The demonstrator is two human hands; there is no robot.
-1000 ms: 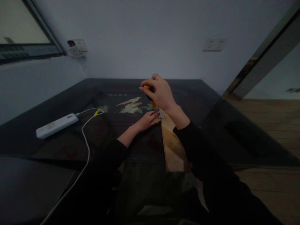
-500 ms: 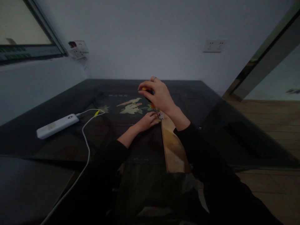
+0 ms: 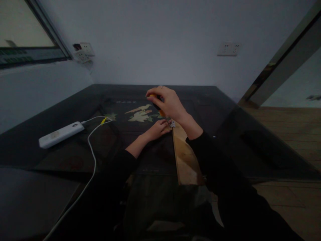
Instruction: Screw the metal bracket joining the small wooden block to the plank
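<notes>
My right hand is wrapped round the handle of a black and yellow screwdriver. Its shaft slants down to a small metal hinge at the far end of a light wooden board. Low on the left of the board, my left hand has its fingers closed at the hinge, steadying it against the wood. The fingertips partly cover the hinge and the screwdriver's tip, so any screw there is too small to make out.
A dark table with a bird-and-flower picture stands against the wall. To the left lies a white power bank with a white cable running off the near edge. A dark flat object lies at the right.
My right hand has dipped slightly and rolled round the screwdriver handle, moving a little to the left. My left hand, the hinge and the board stay where they were.
</notes>
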